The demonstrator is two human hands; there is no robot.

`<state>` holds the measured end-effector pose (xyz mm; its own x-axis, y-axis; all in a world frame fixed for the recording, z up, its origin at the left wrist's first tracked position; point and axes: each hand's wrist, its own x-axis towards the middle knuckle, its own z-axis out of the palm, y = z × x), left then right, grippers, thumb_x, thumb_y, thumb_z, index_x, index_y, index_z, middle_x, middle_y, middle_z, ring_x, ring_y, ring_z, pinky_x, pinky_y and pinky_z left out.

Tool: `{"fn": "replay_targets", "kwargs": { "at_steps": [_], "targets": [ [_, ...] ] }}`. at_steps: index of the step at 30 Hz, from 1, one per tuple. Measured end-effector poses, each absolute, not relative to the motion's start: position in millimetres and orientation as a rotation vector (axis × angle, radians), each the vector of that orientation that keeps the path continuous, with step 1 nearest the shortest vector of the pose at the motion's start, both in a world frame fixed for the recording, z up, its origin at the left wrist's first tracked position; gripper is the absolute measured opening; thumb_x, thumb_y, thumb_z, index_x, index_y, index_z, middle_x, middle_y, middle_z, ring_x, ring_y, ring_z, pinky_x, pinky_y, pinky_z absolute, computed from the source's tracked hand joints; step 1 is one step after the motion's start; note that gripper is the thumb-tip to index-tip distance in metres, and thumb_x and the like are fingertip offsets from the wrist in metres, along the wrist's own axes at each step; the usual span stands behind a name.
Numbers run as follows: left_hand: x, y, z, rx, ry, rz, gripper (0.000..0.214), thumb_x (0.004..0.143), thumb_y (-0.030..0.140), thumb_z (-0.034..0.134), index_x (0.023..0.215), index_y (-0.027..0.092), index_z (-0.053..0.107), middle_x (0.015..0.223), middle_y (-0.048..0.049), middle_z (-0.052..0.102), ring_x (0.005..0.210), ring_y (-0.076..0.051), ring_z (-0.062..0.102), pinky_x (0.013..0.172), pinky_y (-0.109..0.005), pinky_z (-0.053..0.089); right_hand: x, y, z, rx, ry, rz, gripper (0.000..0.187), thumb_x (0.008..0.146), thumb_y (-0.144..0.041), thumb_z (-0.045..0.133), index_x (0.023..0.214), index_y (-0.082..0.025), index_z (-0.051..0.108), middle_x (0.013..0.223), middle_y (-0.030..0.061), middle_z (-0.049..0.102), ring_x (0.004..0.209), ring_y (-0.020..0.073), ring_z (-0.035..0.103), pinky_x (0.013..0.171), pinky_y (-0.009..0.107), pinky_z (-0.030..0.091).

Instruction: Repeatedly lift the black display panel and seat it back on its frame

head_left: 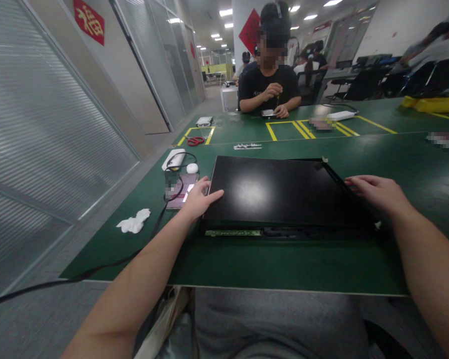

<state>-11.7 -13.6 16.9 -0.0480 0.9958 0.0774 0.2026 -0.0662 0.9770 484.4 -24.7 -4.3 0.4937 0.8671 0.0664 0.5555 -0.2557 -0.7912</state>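
Observation:
A flat black screen panel (269, 192) lies over a black frame (338, 174) on the green table. It sits askew, so the frame's right side and upper right corner show past it. Along the near edge a green circuit strip (232, 233) is exposed. My left hand (199, 199) grips the panel's left edge, thumb on the top face and fingers at the side. At the other side, my right hand (377, 193) has its fingers closed at the frame's right edge; the fingertips are partly hidden. White tabs stick up at the frame's right corners.
Left of the panel are a phone (179, 193), a white case (192, 168), a white power bank (174, 159) with a black cable, and crumpled tissue (133, 222). Red scissors (195, 141) and metal strips (247, 146) lie farther back. A person (270, 85) works opposite.

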Motion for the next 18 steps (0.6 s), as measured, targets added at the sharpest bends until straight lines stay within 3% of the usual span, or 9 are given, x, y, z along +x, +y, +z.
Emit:
{"fn": "replay_targets", "kwargs": {
  "at_steps": [6,13,18],
  "targets": [
    [-11.4,-15.5,21.3,1.482,1.296,1.230,0.036,0.060,0.037,0.088,0.088,0.018,0.073,0.160,-0.0143,0.037,0.149,-0.037,0.032,0.121,-0.048,0.027,482.9,-21.2,-5.9,-1.897,-1.135,0.567,0.038,0.078,-0.041,0.064,0.108,-0.019,0.073,0.106,0.0101,0.075,0.081,0.0175,0.067,0.072,0.030,0.056],
    [-10.8,-17.2,24.5,1.595,1.132,1.322,0.046,0.064,0.042,0.087,0.099,0.018,0.071,0.160,-0.0140,0.031,0.151,-0.035,0.028,0.120,-0.041,0.032,477.2,-25.3,0.2,-2.027,-1.006,0.536,0.036,0.075,-0.047,0.069,0.096,-0.020,0.076,0.102,0.0099,0.075,0.102,0.0277,0.067,0.099,0.043,0.050],
    [-12.1,-14.7,19.6,1.643,1.113,1.396,0.048,0.063,0.045,0.088,0.099,0.018,0.069,0.157,-0.0149,0.035,0.149,-0.034,0.032,0.119,-0.041,0.033,476.2,-23.5,2.0,-1.767,-0.851,0.627,0.031,0.068,-0.044,0.074,0.088,-0.021,0.073,0.111,0.0096,0.074,0.111,0.0258,0.065,0.101,0.040,0.049]
  ]
}}
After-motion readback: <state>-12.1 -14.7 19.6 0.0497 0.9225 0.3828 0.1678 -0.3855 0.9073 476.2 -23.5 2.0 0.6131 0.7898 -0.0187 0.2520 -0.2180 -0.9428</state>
